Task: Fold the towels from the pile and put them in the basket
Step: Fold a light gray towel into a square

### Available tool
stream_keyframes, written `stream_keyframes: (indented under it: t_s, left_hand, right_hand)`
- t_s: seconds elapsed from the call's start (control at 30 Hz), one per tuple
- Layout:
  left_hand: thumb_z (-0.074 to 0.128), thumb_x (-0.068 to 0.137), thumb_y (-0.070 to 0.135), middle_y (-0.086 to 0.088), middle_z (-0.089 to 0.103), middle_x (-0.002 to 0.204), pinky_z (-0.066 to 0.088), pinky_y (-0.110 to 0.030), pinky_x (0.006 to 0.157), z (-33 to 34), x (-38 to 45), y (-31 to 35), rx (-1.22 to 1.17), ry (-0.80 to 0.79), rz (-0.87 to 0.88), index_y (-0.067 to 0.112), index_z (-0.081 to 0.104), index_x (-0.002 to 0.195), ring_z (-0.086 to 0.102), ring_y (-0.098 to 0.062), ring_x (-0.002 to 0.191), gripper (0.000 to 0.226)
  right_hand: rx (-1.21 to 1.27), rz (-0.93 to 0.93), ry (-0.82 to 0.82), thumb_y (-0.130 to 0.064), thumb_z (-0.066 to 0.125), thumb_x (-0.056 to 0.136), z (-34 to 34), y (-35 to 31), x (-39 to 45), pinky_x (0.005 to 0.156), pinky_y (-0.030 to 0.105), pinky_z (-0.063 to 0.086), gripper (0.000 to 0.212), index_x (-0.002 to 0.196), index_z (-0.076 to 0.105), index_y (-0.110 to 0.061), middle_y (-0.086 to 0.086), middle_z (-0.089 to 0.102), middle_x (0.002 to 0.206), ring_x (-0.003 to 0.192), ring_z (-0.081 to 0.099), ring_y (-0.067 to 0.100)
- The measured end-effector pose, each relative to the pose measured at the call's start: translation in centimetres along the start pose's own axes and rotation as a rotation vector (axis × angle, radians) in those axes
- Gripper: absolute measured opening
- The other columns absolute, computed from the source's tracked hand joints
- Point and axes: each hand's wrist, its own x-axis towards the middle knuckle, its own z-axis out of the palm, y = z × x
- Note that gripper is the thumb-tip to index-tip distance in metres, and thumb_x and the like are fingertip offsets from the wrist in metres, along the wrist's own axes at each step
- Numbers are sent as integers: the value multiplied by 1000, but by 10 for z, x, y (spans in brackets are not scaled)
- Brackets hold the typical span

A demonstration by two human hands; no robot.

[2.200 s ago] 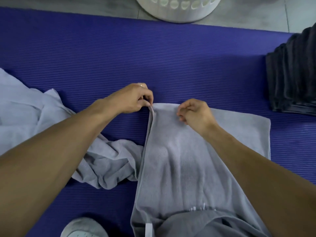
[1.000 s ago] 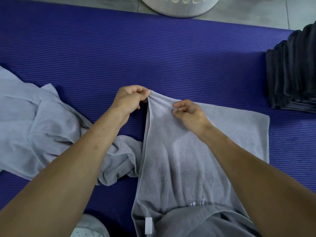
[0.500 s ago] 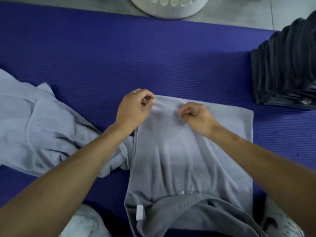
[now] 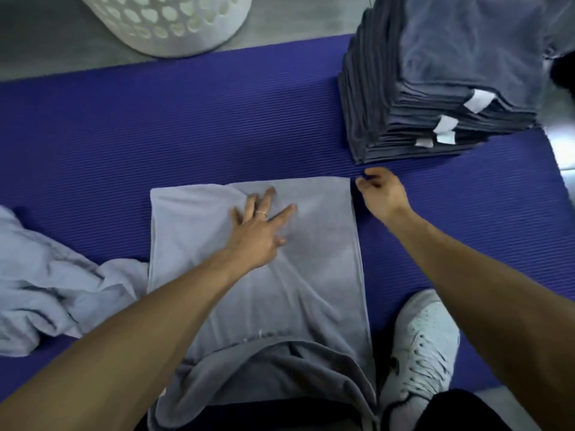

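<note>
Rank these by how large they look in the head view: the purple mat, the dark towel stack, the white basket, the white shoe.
1. purple mat
2. dark towel stack
3. white basket, cut off by the frame's edge
4. white shoe, partly hidden and nearer the camera

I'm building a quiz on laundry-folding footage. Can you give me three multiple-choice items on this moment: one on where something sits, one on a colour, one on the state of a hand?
1. Where does the stack of dark folded towels sit?
A. on the mat's far right part
B. inside the basket
C. on the person's lap

2. What colour is the mat?
A. green
B. purple-blue
C. orange

3. What is the left hand doing?
A. pinching a corner in the air
B. gripping the basket
C. lying flat, fingers spread, on the light grey towel

Answers:
1 A: the stack stands on the mat at the far right, apart from the white basket at the far edge.
2 B: the ribbed mat is purple-blue all over.
3 C: the palm presses on the towel, while the right hand is beside the towel's far right corner.
</note>
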Motion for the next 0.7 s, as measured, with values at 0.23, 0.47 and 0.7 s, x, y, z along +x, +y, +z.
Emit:
stream_keyframes:
  t_s: [0.23, 0.47, 0.7]
  left_hand:
    - [51, 98, 47, 3, -20, 163, 11, -59, 117, -10, 3, 0, 26, -62, -33, 52, 8, 152, -12, -29, 150, 70]
    - [37, 103, 47, -1, -36, 157, 0, -64, 117, 5, -1, 0, 144, -68, -27, 46, -13, 152, -31, -32, 144, 70]
    - [-6, 92, 59, -2, -43, 153, -8, -62, 117, 18, -6, -11, 212, -17, 5, 44, -35, 140, -31, -31, 145, 58]
  right_hand:
    - [28, -132, -158, -20, 74, 87, 5, 4, 30, 85, 31, 52, 10, 90, 68, -13, 3, 68, 93, 88, 62, 16]
    - [-207, -302, 192, -16, 56, 96, 22, 11, 11, 67, 39, 49, 9, 92, 60, -10, 3, 56, 101, 79, 57, 22]
    - [-643, -948, 107, -4, 62, 85, 10, 52, 13, 80, 49, 53, 33, 117, 65, -6, 15, 60, 128, 108, 59, 37]
